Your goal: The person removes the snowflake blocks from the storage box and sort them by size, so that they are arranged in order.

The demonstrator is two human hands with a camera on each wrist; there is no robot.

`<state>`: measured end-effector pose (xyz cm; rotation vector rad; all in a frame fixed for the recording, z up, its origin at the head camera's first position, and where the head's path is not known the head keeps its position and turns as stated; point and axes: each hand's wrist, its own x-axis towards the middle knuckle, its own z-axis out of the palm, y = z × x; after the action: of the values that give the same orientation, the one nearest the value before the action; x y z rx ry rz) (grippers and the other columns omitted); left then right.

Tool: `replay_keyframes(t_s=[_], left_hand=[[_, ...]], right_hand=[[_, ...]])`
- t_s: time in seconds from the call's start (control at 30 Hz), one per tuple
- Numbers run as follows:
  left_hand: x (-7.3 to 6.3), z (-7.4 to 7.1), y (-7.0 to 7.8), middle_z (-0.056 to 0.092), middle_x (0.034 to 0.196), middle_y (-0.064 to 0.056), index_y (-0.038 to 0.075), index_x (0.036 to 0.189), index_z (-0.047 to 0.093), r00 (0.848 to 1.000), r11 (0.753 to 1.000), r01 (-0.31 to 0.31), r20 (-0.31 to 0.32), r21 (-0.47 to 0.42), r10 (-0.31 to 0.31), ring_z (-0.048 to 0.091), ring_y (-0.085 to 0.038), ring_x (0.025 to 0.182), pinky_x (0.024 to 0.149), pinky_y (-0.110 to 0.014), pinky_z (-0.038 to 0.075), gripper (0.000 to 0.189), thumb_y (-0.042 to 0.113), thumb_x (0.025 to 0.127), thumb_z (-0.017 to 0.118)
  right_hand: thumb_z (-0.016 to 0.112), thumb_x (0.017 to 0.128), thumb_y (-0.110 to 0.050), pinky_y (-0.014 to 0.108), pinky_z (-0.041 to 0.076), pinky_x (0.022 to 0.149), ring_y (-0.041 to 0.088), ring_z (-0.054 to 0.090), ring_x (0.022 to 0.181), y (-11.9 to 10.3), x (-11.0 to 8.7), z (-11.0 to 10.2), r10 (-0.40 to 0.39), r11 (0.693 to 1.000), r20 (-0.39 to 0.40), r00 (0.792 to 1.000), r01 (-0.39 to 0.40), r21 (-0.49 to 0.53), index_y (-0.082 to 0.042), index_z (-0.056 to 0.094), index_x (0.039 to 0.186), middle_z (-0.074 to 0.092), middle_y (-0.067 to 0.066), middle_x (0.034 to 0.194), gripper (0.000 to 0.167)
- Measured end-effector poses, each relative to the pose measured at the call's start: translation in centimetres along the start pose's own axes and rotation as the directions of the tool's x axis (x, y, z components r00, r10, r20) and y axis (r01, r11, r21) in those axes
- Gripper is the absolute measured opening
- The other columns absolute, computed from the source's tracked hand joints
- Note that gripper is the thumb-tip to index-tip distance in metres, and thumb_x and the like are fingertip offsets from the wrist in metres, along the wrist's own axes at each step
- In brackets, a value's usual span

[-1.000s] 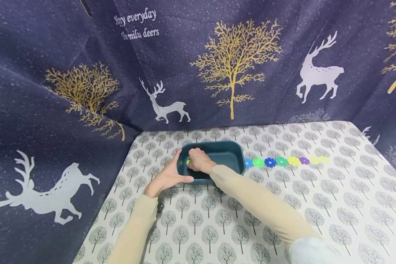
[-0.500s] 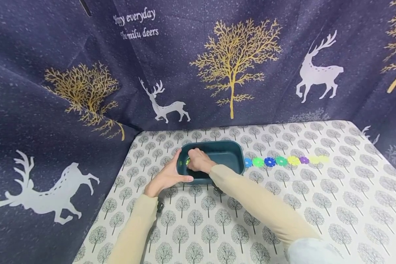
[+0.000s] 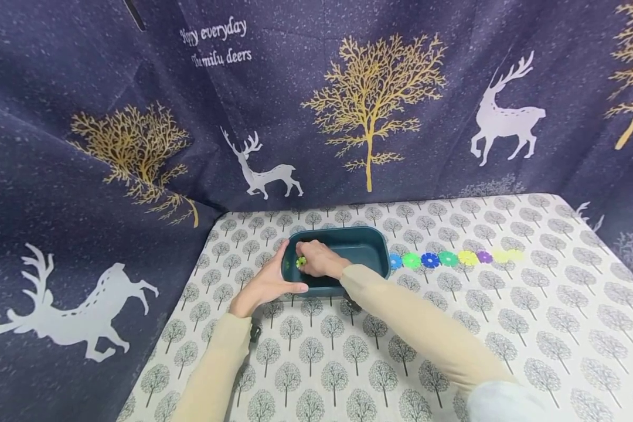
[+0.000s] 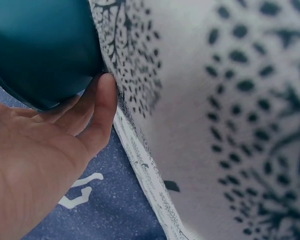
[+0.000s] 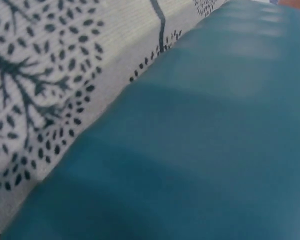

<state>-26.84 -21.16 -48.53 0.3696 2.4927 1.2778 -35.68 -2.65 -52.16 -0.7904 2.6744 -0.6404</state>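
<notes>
A dark teal plastic box (image 3: 366, 258) sits on the patterned tablecloth in the head view. My left hand (image 3: 266, 284) grips its left end, thumb along the near side and fingers around the outer wall. In the left wrist view, the fingers (image 4: 106, 100) lie against the outside of the box (image 4: 45, 50). Inside the box, toward its left end, my right hand (image 3: 319, 259) has curled fingers and pinches a yellow-green, flower-shaped plastic disc (image 3: 300, 262). The right wrist view holds mostly the blurred box wall (image 5: 190, 145); the right hand's fingers are hidden there.
Several flower-shaped discs lie in a line right of the box, among them a light blue disc (image 3: 395, 261), a dark blue disc (image 3: 430, 260) and a purple disc (image 3: 485, 257). A dark curtain (image 3: 274, 105) with deer and trees hangs behind the table (image 3: 348, 375).
The yellow-green disc shows more clearly at my right fingertips now, and the right hand has shifted slightly inside the box. The left hand stays on the box's end.
</notes>
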Motion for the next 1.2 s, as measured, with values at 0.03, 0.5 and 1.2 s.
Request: replay_keyframes(t_s=[0.03, 0.5, 1.2], left_hand=[[0.0, 0.0, 0.0, 0.009, 0.185, -0.019, 0.012, 0.176, -0.007, 1.0, 1.0, -0.005, 0.0, -0.004, 0.005, 0.015, -0.044, 0.171, 0.138, -0.066, 0.02, 0.133, 0.032, 0.089, 0.091], [0.1, 0.1, 0.0, 0.006, 0.186, -0.019, 0.014, 0.177, -0.006, 1.0, 1.0, 0.007, 0.002, -0.01, -0.007, 0.01, -0.045, 0.172, 0.137, -0.069, 0.019, 0.136, 0.036, 0.087, 0.093], [0.1, 0.2, 0.0, 0.015, 0.184, -0.022, 0.017, 0.177, -0.005, 0.999, 0.999, 0.048, -0.016, 0.015, -0.048, 0.02, -0.048, 0.169, 0.136, -0.07, 0.024, 0.137, 0.038, 0.085, 0.094]], right_hand=[[0.078, 0.099, -0.018, 0.037, 0.063, 0.085, 0.022, 0.072, 0.095, -0.1, -0.3, -0.2, -0.011, 1.0, 0.002, 1.0, 0.01, 0.005, -0.01, 0.068, 0.127, 0.075, 0.013, 0.121, 0.031], [0.081, 0.098, -0.014, 0.035, 0.065, 0.086, 0.018, 0.072, 0.083, -2.5, -4.1, -3.4, -0.042, 0.998, -0.008, 0.999, 0.042, 0.039, -0.001, 0.08, 0.121, 0.082, 0.013, 0.116, 0.026], [0.087, 0.093, -0.018, 0.036, 0.066, 0.082, 0.014, 0.072, 0.074, -2.3, -8.1, -3.8, -0.013, 0.975, -0.24, 0.971, 0.065, 0.211, 0.001, 0.081, 0.12, 0.084, 0.012, 0.097, 0.034]])
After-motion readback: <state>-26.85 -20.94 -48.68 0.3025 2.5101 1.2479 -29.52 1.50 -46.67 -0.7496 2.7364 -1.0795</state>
